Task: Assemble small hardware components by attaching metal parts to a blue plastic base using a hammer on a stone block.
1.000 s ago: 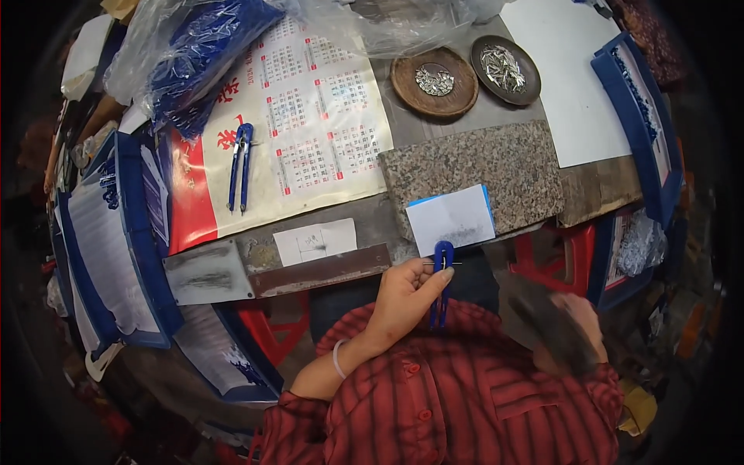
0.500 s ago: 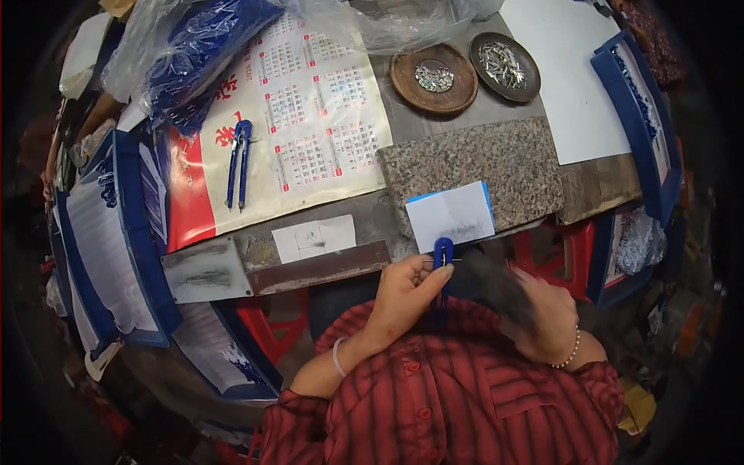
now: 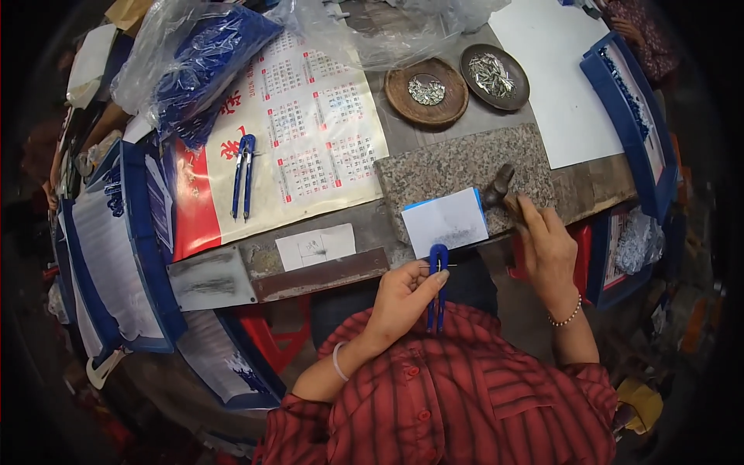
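My left hand point(image 3: 402, 301) pinches a blue two-legged drawing compass point(image 3: 438, 280) between thumb and fingers, its rounded head up and legs pointing toward my body. A thin metal pin point(image 3: 453, 266) sticks out sideways near the compass head. My right hand point(image 3: 549, 252) has its fingers curled at the handle of a hammer, whose dark head point(image 3: 500, 184) rests on the speckled stone slab point(image 3: 457, 159). White paper point(image 3: 445, 222) with grey smudges and a blue edge lies over the slab's front edge. Another blue compass point(image 3: 243, 177) lies on the calendar sheet.
Two round dishes, one brown point(image 3: 395, 97) and one dark point(image 3: 518, 66), hold small metal pins behind the slab. A plastic bag of blue parts point(image 3: 209, 66) lies at the back left. Blue trays stand left point(image 3: 159, 256) and right point(image 3: 660, 170). A red stool point(image 3: 271, 341) is under the table.
My right hand has moved forward from near my body, bringing the blurred hammer up onto the stone slab. My left hand still holds the compass in nearly the same place.
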Tool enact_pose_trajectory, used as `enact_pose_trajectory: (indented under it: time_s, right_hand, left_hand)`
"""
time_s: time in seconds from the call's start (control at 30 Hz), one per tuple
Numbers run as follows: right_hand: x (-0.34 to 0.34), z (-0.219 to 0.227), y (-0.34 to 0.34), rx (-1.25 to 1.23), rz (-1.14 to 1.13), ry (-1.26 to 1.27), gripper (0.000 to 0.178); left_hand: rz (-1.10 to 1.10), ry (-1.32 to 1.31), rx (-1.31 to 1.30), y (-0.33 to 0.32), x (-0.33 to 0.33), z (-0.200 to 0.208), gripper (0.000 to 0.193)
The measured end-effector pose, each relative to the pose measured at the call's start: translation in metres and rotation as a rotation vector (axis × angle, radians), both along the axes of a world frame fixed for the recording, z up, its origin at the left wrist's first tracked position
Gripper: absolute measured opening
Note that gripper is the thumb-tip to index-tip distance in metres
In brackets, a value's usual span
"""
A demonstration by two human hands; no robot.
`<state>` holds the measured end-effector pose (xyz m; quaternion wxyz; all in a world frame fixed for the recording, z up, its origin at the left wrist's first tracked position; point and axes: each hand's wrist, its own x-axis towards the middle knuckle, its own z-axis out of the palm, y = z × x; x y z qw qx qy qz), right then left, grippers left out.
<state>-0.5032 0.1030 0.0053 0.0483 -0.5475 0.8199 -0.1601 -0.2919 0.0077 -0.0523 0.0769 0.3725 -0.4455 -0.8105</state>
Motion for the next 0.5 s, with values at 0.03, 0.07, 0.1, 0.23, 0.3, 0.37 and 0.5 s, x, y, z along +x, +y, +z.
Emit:
enact_pose_trajectory:
  time_s: [0.03,0.07,0.1,0.23,0.3,0.37,0.5]
  right_hand:
    - [-0.005,0.0,-0.002,-0.058,0.049,0.123,0.043]
    - [-0.008,0.0,-0.004,-0.115,0.098,0.246,0.042]
    - [-0.005,0.003,-0.006,-0.118,0.098,0.247,0.042]
    - [0.026,0.015,-0.017,-0.123,0.127,-0.78,0.031]
    - [0.036,0.02,-0.034,0.069,0.132,-1.028,0.026]
    - [0.038,0.009,-0.037,0.06,0.128,-1.167,0.024]
    - [0.04,0.012,-0.042,0.044,0.093,-1.5,0.023]
  left_hand:
    - [-0.011,0.02,-0.001,0.001,0.001,-0.001,0.012]
    - [-0.01,0.021,-0.004,0.002,0.003,0.002,0.012]
    - [-0.027,0.03,-0.028,0.002,0.003,0.006,0.012]
    - [-0.059,0.054,-0.106,0.005,0.006,0.022,0.011]
    - [-0.1,0.07,-0.218,0.001,0.007,0.027,0.011]
    - [-0.135,0.082,-0.341,-0.004,0.007,0.033,0.011]
    - [-0.115,0.112,-0.347,-0.011,0.008,0.039,0.011]
